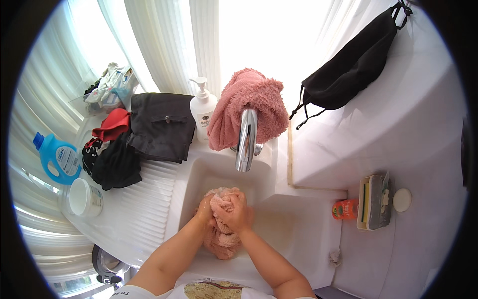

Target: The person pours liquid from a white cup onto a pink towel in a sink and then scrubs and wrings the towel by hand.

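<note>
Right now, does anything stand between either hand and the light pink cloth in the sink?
Nothing visible does: the left hand and right hand both grip the light pink cloth directly. The chrome faucet stands beyond them, not in between.

"How's the light in there?"
"Bright! Daylight's pouring through the white curtains [164, 50] ahead of and left of my fingers [240, 200], and straight ahead it's blown out to pure white."
"Any shadows?"
"Soft ones: the wall [318, 144] right of my fingers slips into lilac-grey, while the chrome tap [247, 137] just beyond them catches glare!"
"And sharpness?"
"Fairly crisp at my fingers; farther out all around, straight lines bow, then a bluish fringe, then black!"
</note>
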Demonstrator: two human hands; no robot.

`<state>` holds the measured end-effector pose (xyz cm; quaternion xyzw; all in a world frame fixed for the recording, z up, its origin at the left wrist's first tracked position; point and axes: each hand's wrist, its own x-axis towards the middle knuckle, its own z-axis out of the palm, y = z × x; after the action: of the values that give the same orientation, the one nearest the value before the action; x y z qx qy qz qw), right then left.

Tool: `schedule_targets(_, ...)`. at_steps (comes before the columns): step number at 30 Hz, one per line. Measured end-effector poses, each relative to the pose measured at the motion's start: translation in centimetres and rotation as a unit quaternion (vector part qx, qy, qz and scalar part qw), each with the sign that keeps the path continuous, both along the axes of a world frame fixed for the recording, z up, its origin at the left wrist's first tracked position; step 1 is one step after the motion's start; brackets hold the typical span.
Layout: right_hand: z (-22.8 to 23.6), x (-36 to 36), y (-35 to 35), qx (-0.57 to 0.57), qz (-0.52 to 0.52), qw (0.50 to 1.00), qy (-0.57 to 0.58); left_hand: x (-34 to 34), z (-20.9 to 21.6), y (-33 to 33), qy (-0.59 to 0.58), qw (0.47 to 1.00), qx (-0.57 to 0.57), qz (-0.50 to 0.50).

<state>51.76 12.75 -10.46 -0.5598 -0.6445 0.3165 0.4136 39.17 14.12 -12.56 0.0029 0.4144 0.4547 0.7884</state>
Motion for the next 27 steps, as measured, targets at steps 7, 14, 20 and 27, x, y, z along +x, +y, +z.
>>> schedule_targets(7, 0.9, -1.6, -6.2, -0.002, 0.009, 1.0, 0.022, 0.2, 1.8, -4.2, 0.051, 0.999, 0.008, -0.009)
schedule_targets(14, -1.7, -1.2, -4.6, -0.023, -0.225, 0.974, 0.027, 2.9, 0.7, -5.5, 0.198, 0.98, 0.017, 0.032)
schedule_targets(20, 0.7, -3.1, -5.7, -0.017, -0.158, 0.987, 0.02, 1.3, 2.0, -5.9, 0.101, 0.991, 0.08, -0.018)
schedule_targets(27, 2.4, -4.7, -6.7, 0.046, -0.144, 0.987, 0.046, 0.0, 2.8, -4.2, 0.197, 0.979, -0.016, -0.057)
